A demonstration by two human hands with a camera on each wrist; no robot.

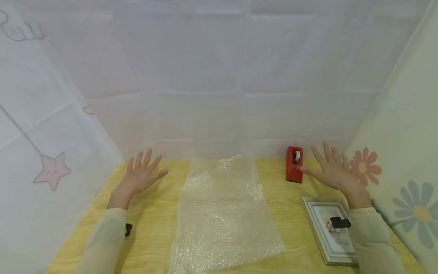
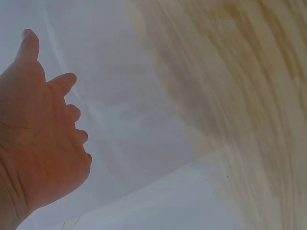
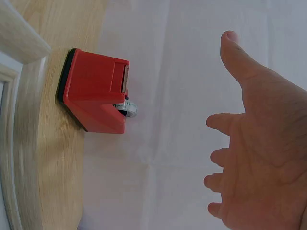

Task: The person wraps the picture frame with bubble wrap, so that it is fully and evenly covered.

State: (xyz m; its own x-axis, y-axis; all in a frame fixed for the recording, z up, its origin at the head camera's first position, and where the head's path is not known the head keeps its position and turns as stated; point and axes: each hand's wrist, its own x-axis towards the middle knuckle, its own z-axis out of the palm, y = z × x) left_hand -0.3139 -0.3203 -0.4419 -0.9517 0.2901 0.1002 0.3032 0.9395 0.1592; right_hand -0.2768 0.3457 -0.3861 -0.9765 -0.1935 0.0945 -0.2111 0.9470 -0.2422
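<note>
My left hand [image 1: 139,177] is held up over the left side of the table, fingers spread, with nothing in it. On the far right my right hand [image 1: 330,171] is raised the same way, its palm bare in the right wrist view. Nearest to it stands a red tape dispenser [image 1: 293,171] with a small roll of tape; the right wrist view shows a gap between the two. Below the right hand lies a pale picture frame [image 1: 316,228], partly hidden by the right sleeve. A sheet of bubble wrap [image 1: 222,213] lies flat between the hands.
The wood-grain table [image 1: 150,224] meets a white sheet wall [image 1: 191,118] at the back. Printed sheets hang on both sides, with a pink star [image 1: 52,170] on the left and flowers [image 1: 421,213] on the right. Dark straps sit at both wrists.
</note>
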